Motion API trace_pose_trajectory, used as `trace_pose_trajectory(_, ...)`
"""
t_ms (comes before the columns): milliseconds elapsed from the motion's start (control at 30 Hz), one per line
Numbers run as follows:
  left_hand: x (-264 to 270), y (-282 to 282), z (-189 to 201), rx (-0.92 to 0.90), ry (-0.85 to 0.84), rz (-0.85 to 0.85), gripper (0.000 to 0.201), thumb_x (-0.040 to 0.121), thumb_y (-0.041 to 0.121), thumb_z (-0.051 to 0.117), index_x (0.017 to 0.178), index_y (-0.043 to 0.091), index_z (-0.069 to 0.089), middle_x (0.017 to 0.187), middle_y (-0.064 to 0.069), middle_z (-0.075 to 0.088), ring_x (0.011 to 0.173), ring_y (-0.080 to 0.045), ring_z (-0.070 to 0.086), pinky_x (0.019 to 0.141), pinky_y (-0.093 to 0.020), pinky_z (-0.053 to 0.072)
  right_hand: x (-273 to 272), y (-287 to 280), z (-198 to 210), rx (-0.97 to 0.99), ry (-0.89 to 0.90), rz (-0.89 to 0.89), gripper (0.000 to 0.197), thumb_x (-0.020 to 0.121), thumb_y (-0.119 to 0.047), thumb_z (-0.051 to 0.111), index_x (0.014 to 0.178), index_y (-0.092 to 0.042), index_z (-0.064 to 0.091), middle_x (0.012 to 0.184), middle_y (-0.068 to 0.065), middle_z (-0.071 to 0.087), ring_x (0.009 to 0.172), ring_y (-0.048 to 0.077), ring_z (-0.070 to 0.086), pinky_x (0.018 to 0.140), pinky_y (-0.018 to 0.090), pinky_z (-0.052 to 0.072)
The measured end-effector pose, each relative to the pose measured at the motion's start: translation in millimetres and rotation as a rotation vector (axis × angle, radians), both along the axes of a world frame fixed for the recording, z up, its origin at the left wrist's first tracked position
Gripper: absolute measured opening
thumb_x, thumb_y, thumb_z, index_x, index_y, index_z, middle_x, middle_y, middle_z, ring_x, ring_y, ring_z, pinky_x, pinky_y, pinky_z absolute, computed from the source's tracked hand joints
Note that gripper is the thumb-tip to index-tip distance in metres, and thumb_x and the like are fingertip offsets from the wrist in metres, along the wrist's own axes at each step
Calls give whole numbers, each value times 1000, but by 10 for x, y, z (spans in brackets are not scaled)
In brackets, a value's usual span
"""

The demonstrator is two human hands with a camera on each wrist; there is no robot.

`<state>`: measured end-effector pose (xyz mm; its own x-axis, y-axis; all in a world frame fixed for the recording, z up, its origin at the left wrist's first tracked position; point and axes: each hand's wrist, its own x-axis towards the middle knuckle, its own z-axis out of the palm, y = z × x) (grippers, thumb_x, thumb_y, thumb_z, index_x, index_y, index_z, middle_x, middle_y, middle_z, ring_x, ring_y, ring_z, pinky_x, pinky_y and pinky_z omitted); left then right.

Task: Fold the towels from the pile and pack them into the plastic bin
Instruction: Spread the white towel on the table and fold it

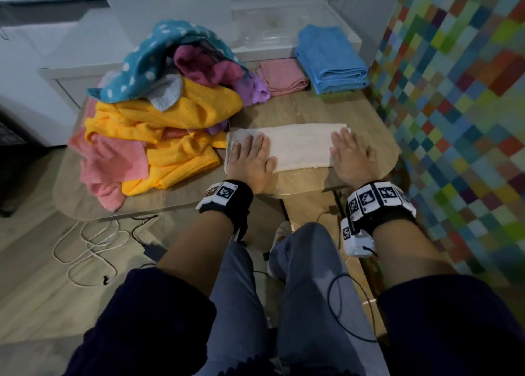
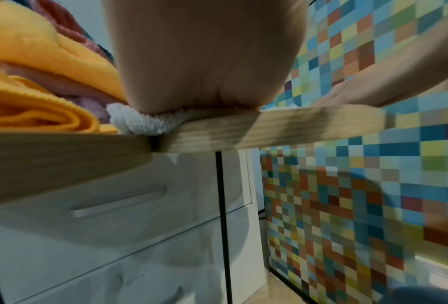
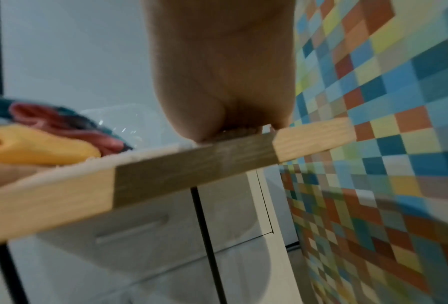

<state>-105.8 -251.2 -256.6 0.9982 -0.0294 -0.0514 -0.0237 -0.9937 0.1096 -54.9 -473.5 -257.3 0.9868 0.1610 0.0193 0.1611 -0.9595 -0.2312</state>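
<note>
— So, working left to right from the white towel (image 1: 295,145), what lies where?

— Left of it, touching its left end, sits the pile (image 1: 159,114) of unfolded towels: yellow, pink, a teal dotted one on top. The left hand (image 1: 251,159) lies flat on the towel's left end, fingers straight, gripping nothing.

— And the towel itself?

— Folded into a long strip along the near edge of the wooden table (image 1: 309,108). The right hand (image 1: 350,154) presses its right end, also flat and relaxed.

— Beyond the towel?

— A folded pink towel (image 1: 282,76), then a folded blue towel (image 1: 331,60) to its right. Behind those stands the clear plastic bin (image 1: 267,26).
</note>
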Motion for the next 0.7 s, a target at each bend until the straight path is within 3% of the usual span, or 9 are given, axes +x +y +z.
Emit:
trace_pose_trajectory(200, -78, -68, 26, -10, 1, 0, 57, 101, 39, 17, 150, 14, 3, 159, -3, 0, 146, -25, -2, 117, -42, -3, -184, 33, 64, -48, -54, -149, 44, 99, -27, 34, 142, -28, 30, 151, 11, 24, 138, 35, 20, 109, 54, 21)
trace_pose_trajectory(300, -64, -73, 29, -24, 14, 14, 57, 101, 39, 16, 150, 14, 3, 159, -3, 0, 146, -25, -3, 118, -42, -3, -215, 148, 164, 55, -94, -328, 52, 95, -30, 48, 142, -15, 32, 140, 18, 38, 129, 36, 35, 104, 49, 29)
trace_pose_trajectory(400, -63, -60, 3, -30, -13, 7, 57, 101, 39, 18, 150, 14, 4, 159, -3, 1, 146, -25, -2, 117, -42, -4, -205, 191, 207, 189, -68, -479, 45, 91, -34, 57, 122, -2, 51, 123, 20, 56, 115, 36, 51, 96, 45, 38)
trace_pose_trajectory(500, -70, -53, -2, -35, -18, 5, 57, 101, 39, 18, 150, 15, 4, 159, -3, 1, 146, -24, -2, 117, -42, -4, -172, 164, 213, 256, -27, -463, 41, 89, -36, 58, 112, -2, 60, 111, 19, 63, 102, 37, 58, 85, 42, 46)
trace_pose_trajectory(700, 1, -142, 33, -51, 8, -2, 57, 101, 39, 17, 150, 14, 2, 159, -4, -1, 146, -26, -4, 117, -43, -4, -100, 124, 360, 559, 49, -424, 33, 89, -9, 54, 119, 5, 52, 118, 20, 59, 109, 34, 55, 84, 34, 43)
